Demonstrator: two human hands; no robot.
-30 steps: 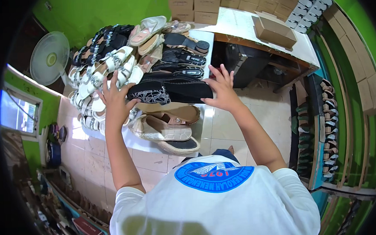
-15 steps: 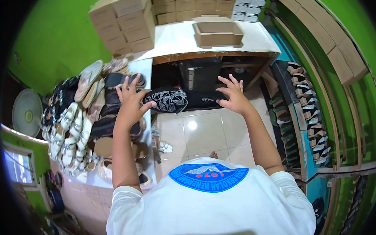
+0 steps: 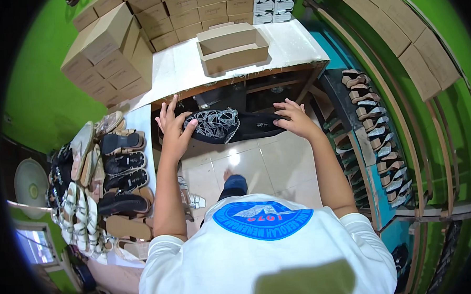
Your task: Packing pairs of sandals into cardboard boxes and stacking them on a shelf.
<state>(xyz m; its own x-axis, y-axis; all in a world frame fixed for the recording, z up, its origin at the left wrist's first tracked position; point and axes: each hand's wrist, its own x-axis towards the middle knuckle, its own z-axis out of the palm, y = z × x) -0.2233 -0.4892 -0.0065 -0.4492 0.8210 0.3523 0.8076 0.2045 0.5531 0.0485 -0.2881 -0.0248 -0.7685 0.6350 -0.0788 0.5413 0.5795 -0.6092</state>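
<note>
I carry a pair of black sandals [image 3: 234, 127] between my two hands, held flat in front of me; the left one has a silvery web pattern on its strap. My left hand [image 3: 173, 130] presses against the toe end with fingers spread upward. My right hand [image 3: 296, 119] presses on the heel end. The sandals hover over the tiled floor [image 3: 257, 167], just before a white-topped wooden table [image 3: 174, 71]. An open brown shoebox with its lid [image 3: 233, 46] sits on that table top.
Stacked brown cardboard boxes [image 3: 110, 52] stand on the table's left and along the back. A low table at my left holds several sandals [image 3: 105, 179]. Shelves with more sandals [image 3: 377, 135] and boxes line the right wall. A fan [image 3: 31, 188] stands far left.
I have turned right, from the sandal-covered table toward the white-topped table, carrying the black sandals between both hands. The open box is now straight ahead.
</note>
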